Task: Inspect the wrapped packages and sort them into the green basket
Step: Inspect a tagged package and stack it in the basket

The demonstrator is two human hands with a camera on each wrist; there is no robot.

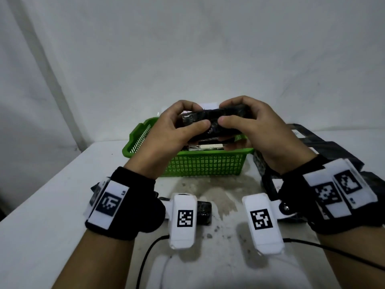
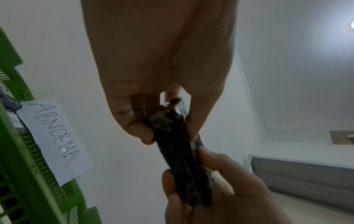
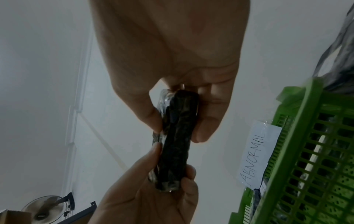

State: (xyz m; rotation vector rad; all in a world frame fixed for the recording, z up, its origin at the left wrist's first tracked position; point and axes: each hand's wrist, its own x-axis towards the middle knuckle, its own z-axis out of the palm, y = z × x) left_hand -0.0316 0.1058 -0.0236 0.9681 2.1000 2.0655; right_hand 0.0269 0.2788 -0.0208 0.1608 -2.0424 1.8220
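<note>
Presently: one black wrapped package [image 1: 210,122], held edge-on between both hands above the green basket [image 1: 204,163]. Left hand [image 1: 177,130] pinches one end, thumb against fingers; right hand [image 1: 252,130] grips the other likewise. Step judged: inspection, not yet sorted. Basket beneath the hands already holds wrapped packages; its label [image 2: 57,139] reads ABNORMAL. More packages [image 1: 325,147] lie beyond the right hand. Next: decide, then lower and release inside the rim.

Both forearms reach forward, wrists in black bands. The left hand [image 1: 177,128] and right hand [image 1: 250,126] are raised side by side, thumbs nearly touching. Each has its fingers curled over the far side of a package [image 1: 212,118], its thumb pressed on the near side.
</note>
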